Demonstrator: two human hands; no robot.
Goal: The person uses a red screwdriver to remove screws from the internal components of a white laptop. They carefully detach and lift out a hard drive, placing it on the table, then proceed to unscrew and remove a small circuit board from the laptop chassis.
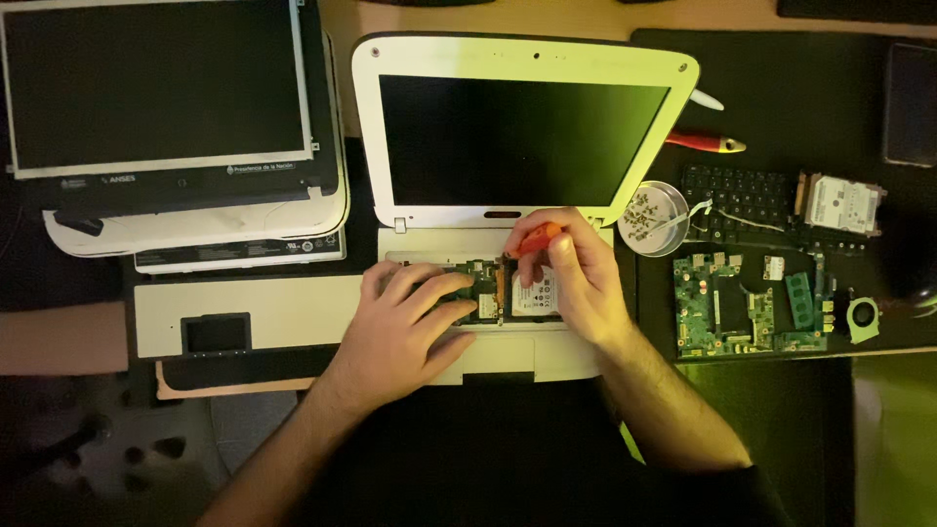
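Small white laptop (517, 127) sits open mid-bench, keyboard deck removed, internals exposed. Right hand (576, 278) has its fingers curled tight round an orange-handled screwdriver (535, 240); handle points up-right, long axis slanting down-left, and the tip end looks to be at the board by the left edge of the hard drive (536, 296) in the bay, though the contact point is too small to make out. Left hand (415, 317) lies flat on the open chassis, fingers loosely spread and pressing on the green board (480, 290), gripping nothing. Drive lies directly under the right fingers, just right of the left fingertips; right hand is nearer to it. Right of the laptop: round clear dish of screws (652, 217), loose keyboard (737, 200), spare drive (841, 203), bare motherboard (742, 310), small fan (863, 318), red pliers (705, 142). Left: stacked laptop with loose screen panel (161, 88), detached white palmrest cover (244, 314).
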